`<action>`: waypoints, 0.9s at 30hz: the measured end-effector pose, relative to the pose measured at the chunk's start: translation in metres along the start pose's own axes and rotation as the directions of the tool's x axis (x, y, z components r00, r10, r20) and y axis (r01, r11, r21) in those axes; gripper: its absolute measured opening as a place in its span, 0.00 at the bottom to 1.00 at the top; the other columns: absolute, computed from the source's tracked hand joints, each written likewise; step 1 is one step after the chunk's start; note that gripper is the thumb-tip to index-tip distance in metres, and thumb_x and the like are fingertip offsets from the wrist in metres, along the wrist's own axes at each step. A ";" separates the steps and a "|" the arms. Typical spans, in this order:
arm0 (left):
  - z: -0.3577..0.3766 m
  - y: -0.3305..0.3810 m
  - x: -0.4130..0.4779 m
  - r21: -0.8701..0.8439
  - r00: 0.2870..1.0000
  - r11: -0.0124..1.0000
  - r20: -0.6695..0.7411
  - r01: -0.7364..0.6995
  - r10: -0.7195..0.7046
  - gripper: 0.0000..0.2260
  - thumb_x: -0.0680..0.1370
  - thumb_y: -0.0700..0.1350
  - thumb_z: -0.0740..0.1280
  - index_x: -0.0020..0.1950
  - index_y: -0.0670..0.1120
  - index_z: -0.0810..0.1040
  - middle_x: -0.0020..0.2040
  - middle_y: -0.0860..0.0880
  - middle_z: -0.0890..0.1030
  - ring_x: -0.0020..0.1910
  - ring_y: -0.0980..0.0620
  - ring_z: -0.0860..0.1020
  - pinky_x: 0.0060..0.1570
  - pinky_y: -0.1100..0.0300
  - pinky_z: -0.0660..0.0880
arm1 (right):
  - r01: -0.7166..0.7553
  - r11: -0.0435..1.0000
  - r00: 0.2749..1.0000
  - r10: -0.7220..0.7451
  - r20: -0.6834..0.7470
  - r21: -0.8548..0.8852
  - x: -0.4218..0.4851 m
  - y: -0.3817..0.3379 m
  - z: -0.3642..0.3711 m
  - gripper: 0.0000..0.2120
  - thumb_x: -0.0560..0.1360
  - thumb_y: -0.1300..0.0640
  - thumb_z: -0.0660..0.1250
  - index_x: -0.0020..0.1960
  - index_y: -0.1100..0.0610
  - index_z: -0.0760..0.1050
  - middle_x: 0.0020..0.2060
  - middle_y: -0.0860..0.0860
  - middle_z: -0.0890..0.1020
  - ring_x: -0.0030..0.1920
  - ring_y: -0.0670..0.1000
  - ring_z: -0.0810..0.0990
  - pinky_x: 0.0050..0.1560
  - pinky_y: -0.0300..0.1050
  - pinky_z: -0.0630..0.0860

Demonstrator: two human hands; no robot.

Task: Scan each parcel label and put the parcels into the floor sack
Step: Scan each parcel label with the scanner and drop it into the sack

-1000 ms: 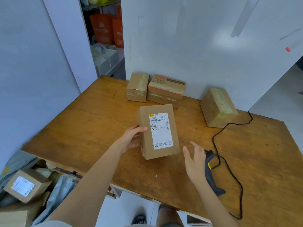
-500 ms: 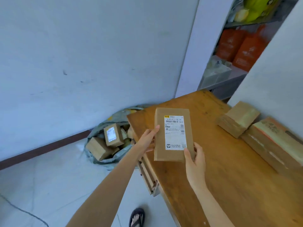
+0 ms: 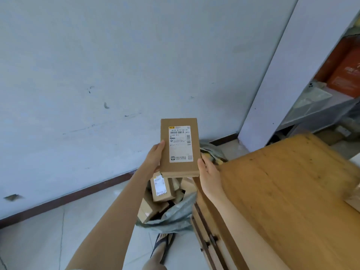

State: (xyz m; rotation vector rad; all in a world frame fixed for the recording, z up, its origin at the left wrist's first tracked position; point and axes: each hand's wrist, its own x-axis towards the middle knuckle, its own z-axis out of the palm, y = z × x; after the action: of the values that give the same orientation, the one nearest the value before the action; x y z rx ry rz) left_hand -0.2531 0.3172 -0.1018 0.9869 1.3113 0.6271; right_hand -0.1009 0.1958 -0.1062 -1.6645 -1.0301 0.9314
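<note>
A flat brown cardboard parcel [image 3: 180, 147] with a white shipping label faces up, held in the air between both hands. My left hand [image 3: 154, 157] grips its left edge, thumb on top. My right hand [image 3: 207, 172] holds its lower right corner. Directly below the parcel, on the floor, lies the grey floor sack [image 3: 175, 215], open and holding several brown boxes, one of them a labelled box [image 3: 161, 189]. The scanner is out of view.
The wooden table [image 3: 282, 191] fills the right side, its drawer front beside the sack. A white wall runs behind, with a dark skirting board. Shelves with orange bags [image 3: 344, 75] stand at the far right. My sandalled foot [image 3: 162, 244] is on the tiled floor.
The parcel was lifted off the table and carried left, past the table edge, to hang over the sack. My right hand left the scanner and joined the parcel.
</note>
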 end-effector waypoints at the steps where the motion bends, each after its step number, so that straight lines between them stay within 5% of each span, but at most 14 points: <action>1: -0.006 0.008 0.021 0.028 0.999 1.000 0.036 0.006 -0.007 0.20 0.81 0.59 0.56 0.69 0.51 0.71 0.62 0.52 0.79 0.55 0.55 0.77 0.43 0.59 0.73 | -0.035 0.999 0.999 0.035 -0.008 0.004 0.022 -0.001 0.006 0.22 0.82 0.48 0.52 0.75 0.52 0.63 0.69 0.48 0.72 0.69 0.46 0.69 0.69 0.41 0.64; 3: -0.015 0.020 0.058 0.086 0.990 0.996 0.135 0.038 -0.050 0.17 0.81 0.58 0.57 0.68 0.54 0.71 0.64 0.54 0.77 0.58 0.55 0.75 0.43 0.59 0.74 | -0.098 0.995 0.995 0.098 -0.002 -0.007 0.062 -0.004 0.017 0.22 0.83 0.49 0.52 0.75 0.53 0.61 0.70 0.49 0.71 0.69 0.45 0.69 0.67 0.39 0.65; 5: -0.023 0.027 0.093 0.164 0.976 0.986 0.206 0.041 -0.075 0.17 0.81 0.57 0.58 0.69 0.55 0.70 0.67 0.55 0.73 0.66 0.52 0.71 0.57 0.54 0.73 | -0.166 0.982 0.986 0.166 -0.007 -0.092 0.094 -0.002 0.024 0.24 0.82 0.50 0.54 0.77 0.52 0.58 0.73 0.49 0.67 0.70 0.48 0.68 0.69 0.41 0.64; 8: -0.037 0.026 0.148 0.395 0.990 0.919 0.136 -0.009 -0.049 0.21 0.83 0.50 0.57 0.74 0.44 0.65 0.73 0.46 0.68 0.73 0.47 0.65 0.69 0.54 0.61 | -0.266 0.950 0.961 0.248 -0.123 -0.165 0.129 0.006 0.030 0.25 0.82 0.50 0.56 0.77 0.53 0.57 0.75 0.50 0.64 0.73 0.51 0.64 0.71 0.46 0.61; 11: -0.048 0.017 0.179 0.464 0.987 0.882 0.089 0.079 -0.134 0.19 0.83 0.48 0.58 0.71 0.40 0.69 0.68 0.42 0.72 0.69 0.44 0.69 0.65 0.55 0.64 | -0.348 0.914 0.933 0.316 -0.173 -0.208 0.138 0.018 0.030 0.22 0.81 0.50 0.57 0.74 0.54 0.63 0.71 0.52 0.69 0.70 0.52 0.68 0.70 0.50 0.65; 13: -0.051 0.013 0.190 0.491 0.976 0.867 0.135 0.086 -0.172 0.11 0.82 0.47 0.60 0.56 0.44 0.78 0.54 0.46 0.78 0.60 0.45 0.74 0.58 0.56 0.67 | -0.379 0.889 0.924 0.348 -0.159 -0.258 0.140 0.024 0.029 0.19 0.81 0.51 0.58 0.71 0.55 0.67 0.68 0.52 0.72 0.68 0.51 0.70 0.67 0.47 0.68; 15: -0.049 0.018 0.199 0.517 0.970 0.854 0.172 0.057 -0.169 0.10 0.81 0.45 0.60 0.41 0.47 0.77 0.43 0.47 0.77 0.52 0.48 0.74 0.54 0.57 0.68 | -0.400 0.871 0.916 0.371 -0.152 -0.284 0.142 0.026 0.026 0.16 0.81 0.53 0.59 0.67 0.56 0.71 0.65 0.52 0.74 0.64 0.51 0.73 0.62 0.44 0.70; 19: -0.030 0.038 0.206 0.564 0.948 0.826 0.270 -0.011 -0.171 0.14 0.81 0.45 0.61 0.59 0.36 0.77 0.52 0.42 0.77 0.54 0.46 0.76 0.61 0.55 0.71 | -0.406 0.868 0.913 0.369 -0.175 -0.288 0.144 0.020 0.018 0.13 0.80 0.53 0.61 0.62 0.54 0.74 0.60 0.50 0.76 0.61 0.50 0.75 0.52 0.39 0.67; 22: -0.003 0.062 0.199 0.631 0.930 0.768 0.338 -0.113 -0.142 0.10 0.82 0.43 0.60 0.44 0.41 0.77 0.41 0.47 0.73 0.42 0.50 0.71 0.44 0.61 0.68 | -0.399 0.873 0.913 0.348 -0.214 -0.280 0.140 0.011 0.007 0.11 0.79 0.52 0.61 0.59 0.53 0.75 0.57 0.49 0.77 0.57 0.49 0.75 0.46 0.36 0.67; 27: 0.055 0.092 0.175 0.629 0.869 0.724 0.488 -0.283 -0.085 0.05 0.81 0.43 0.62 0.48 0.42 0.75 0.45 0.43 0.75 0.46 0.47 0.72 0.49 0.56 0.69 | -0.368 0.877 0.912 0.277 -0.301 -0.309 0.112 -0.001 -0.029 0.08 0.79 0.52 0.61 0.56 0.52 0.75 0.55 0.49 0.76 0.54 0.48 0.75 0.43 0.34 0.67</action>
State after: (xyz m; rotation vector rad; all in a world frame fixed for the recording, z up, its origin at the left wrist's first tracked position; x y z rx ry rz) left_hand -0.1537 0.4961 -0.1107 1.7149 1.0240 -0.0912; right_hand -0.0345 0.2906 -0.1114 -2.2545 -0.7916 0.7432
